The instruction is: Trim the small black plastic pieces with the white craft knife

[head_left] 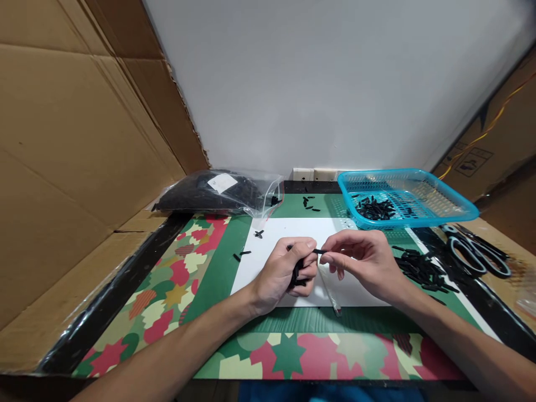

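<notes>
My left hand (pixel 288 268) is closed around a bunch of small black sticks (pixel 296 274), whose ends poke out between the fingers. One more short black stick (pixel 320 252) spans the gap between my hands. Its left end lies at my left thumb and forefinger, and my right hand (pixel 360 257) pinches the other end. Under the hands is a white sheet (pixel 255 279), on which a thin pale strip with a reddish end (pixel 335 304) lies. A heap of the same black pieces (pixel 421 271) rests to the right of my right hand.
A zip bag (pixel 209 195) full of black pieces lies at the back left. The blue basket (pixel 448 212) at the back right holds more. Scissors (pixel 477 251) lie at the right, beside the heap. Loose pieces (pixel 307 204) are scattered behind. Cardboard (pixel 75 111) walls the left.
</notes>
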Demonstrator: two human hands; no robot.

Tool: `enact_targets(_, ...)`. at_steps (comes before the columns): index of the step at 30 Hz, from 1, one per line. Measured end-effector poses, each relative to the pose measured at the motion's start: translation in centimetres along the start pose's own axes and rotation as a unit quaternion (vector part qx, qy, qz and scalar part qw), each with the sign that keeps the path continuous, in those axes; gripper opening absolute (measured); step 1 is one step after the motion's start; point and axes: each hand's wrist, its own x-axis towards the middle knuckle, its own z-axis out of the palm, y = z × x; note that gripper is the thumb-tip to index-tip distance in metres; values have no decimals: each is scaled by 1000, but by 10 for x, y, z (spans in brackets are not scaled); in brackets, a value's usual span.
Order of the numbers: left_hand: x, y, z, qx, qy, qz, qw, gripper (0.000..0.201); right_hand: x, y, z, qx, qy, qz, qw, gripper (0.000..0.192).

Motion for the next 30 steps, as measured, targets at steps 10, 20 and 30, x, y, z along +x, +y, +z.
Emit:
enact_targets(10,0,-2,-3,-15,-2,3,1000,46,4,-6,0,95,-42,50,993,23)
enact_targets(20,0,2,3,-23,22,-3,1000,45,4,8,-4,132,-68,66,987,21)
enact_targets(30,2,-1,-1,-23,12,3,1000,44,4,9,-3,129,-56,54,989,18)
